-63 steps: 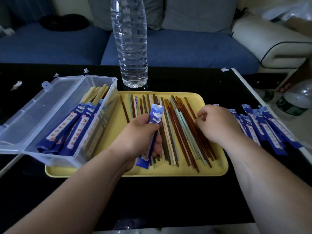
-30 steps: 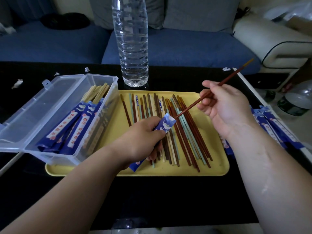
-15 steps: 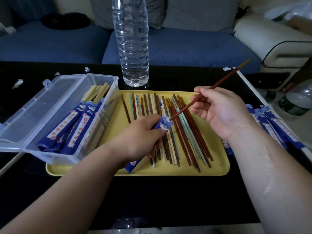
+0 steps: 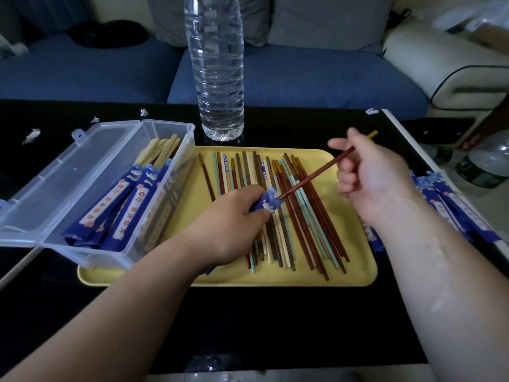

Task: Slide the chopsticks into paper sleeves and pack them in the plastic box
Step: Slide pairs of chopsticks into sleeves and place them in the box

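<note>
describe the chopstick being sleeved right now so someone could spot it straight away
Start at the flat yellow plastic tray on the black table. Above its loose chopsticks, one slim reddish-brown wooden chopstick slants from the right hand down to the blue paper sleeve in the left hand. It alone is lifted, its tip at the sleeve's mouth; the others lie flat.

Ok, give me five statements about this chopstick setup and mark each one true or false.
1. Over the yellow tray, the left hand grips a blue paper sleeve and the right hand holds a reddish-brown chopstick. True.
2. That chopstick is fully inside the sleeve. False: only its tip is at the sleeve's mouth.
3. The open plastic box holds sleeved chopsticks. True.
4. The tray holds nothing. False: many loose chopsticks lie on it.
5. A water bottle stands upright behind the tray. True.
</note>
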